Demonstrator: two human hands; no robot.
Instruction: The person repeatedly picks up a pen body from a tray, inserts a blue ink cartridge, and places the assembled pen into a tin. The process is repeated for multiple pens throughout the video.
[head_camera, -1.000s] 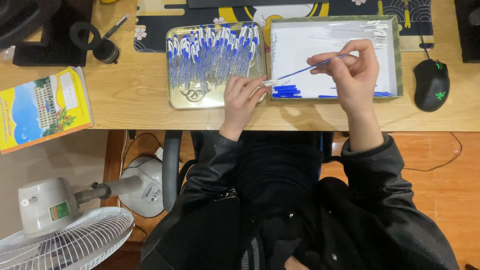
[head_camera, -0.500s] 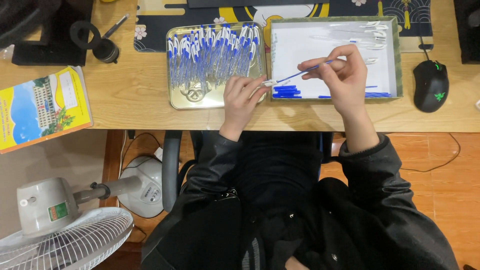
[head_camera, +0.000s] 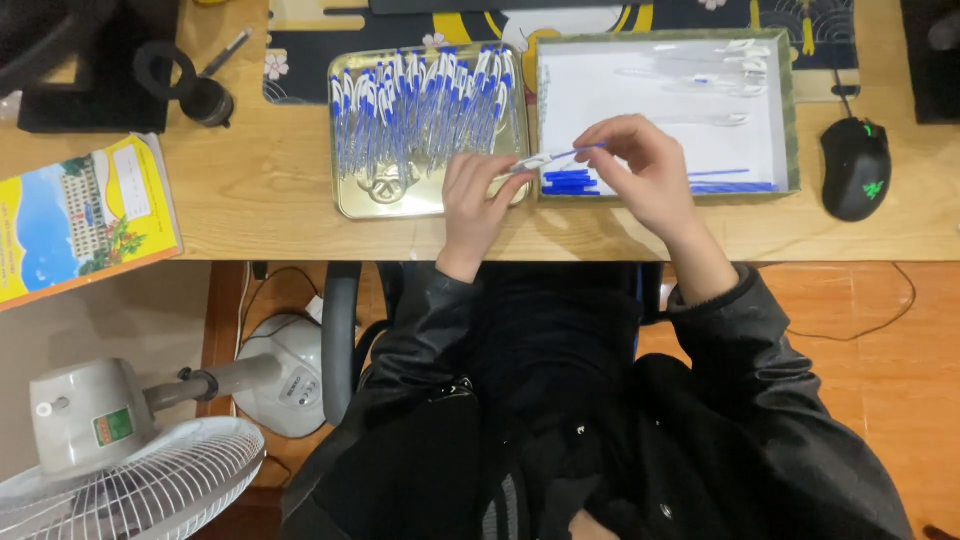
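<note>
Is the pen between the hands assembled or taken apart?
Taken apart, partly at least: the left hand holds the clear barrel, while the right hand holds the thin blue refill sticking out of it.

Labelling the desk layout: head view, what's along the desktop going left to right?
Booklet → black tape roll → metal tray of blue pens → left hand → right hand, both on one pen → white-lined box → black mouse.
</note>
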